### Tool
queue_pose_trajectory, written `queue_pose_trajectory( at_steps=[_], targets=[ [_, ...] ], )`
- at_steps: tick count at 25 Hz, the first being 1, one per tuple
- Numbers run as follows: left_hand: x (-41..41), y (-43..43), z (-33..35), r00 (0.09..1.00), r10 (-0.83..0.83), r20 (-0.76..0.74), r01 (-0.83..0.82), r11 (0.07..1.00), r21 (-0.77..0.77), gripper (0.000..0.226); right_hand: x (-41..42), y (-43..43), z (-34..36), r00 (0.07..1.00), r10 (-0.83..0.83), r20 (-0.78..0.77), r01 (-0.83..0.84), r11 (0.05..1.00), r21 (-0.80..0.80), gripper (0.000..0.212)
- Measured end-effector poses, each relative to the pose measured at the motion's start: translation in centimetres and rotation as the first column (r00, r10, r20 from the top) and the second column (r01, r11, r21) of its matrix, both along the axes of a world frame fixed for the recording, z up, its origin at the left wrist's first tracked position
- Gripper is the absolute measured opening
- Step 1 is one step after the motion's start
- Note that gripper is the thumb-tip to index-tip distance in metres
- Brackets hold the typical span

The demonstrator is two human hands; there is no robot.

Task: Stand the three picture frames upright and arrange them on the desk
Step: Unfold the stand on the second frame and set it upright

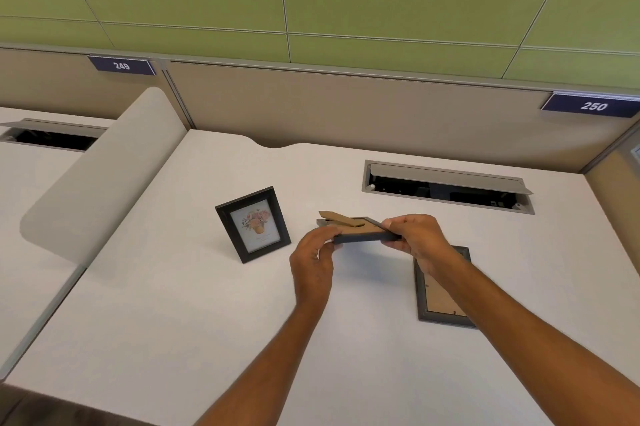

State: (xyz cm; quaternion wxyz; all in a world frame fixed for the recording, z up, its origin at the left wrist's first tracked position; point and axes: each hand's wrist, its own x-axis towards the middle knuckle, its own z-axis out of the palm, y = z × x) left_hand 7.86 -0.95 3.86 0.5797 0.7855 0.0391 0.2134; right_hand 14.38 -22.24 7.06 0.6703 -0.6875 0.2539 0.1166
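Observation:
One black picture frame (pixel 254 224) with a flower print stands upright on the white desk (pixel 166 304), left of centre. A second black frame (pixel 360 231) is held above the desk, back side up, with its brown cardboard stand swung out. My left hand (pixel 313 261) grips its near left edge and my right hand (pixel 414 238) grips its right end. A third frame (pixel 437 301) lies face down on the desk under my right forearm, brown backing showing, partly hidden by the arm.
An open cable tray (pixel 446 187) is sunk into the desk at the back right. A beige side divider (pixel 100 179) rises on the left, and a beige back panel (pixel 346 107) closes off the far edge. Number plates 249 and 250 sit on it.

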Motion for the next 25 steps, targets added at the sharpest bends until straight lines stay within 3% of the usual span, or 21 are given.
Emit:
queue_pose_trajectory(
  at_steps=[2,5,7,12,18,25],
  targets=[
    [0.7,0.4,0.8,0.999,-0.003,0.046,0.004,1.000,-0.014,0.032,-0.1,-0.2,1.3,0.999,-0.014,0.035,0.011,0.996,0.089,0.019],
    [1.9,0.9,1.8,0.999,0.028,-0.021,-0.030,0.997,-0.077,0.032,-0.4,-0.4,2.8,0.994,0.001,0.114,-0.022,0.982,0.188,0.034],
    [2.8,1.3,2.3,0.991,0.047,-0.128,-0.065,0.988,-0.140,0.030,-0.7,-0.2,3.3,0.986,0.040,0.161,-0.063,0.989,0.137,0.034],
    [3.7,2.2,2.8,0.956,0.000,-0.294,-0.058,0.980,-0.191,0.023,-1.6,-0.3,2.8,0.932,0.247,0.267,-0.189,0.956,-0.224,0.025],
    [3.3,2.2,3.4,0.922,-0.060,-0.383,-0.070,0.946,-0.317,0.010,-2.7,-0.2,1.8,0.947,0.226,0.228,-0.188,0.966,-0.178,0.025],
    [1.3,3.2,2.9,0.782,-0.304,-0.544,0.011,0.880,-0.476,0.041,-3.6,0.0,0.9,0.969,0.197,0.149,-0.165,0.965,-0.202,0.031]
  ],
)
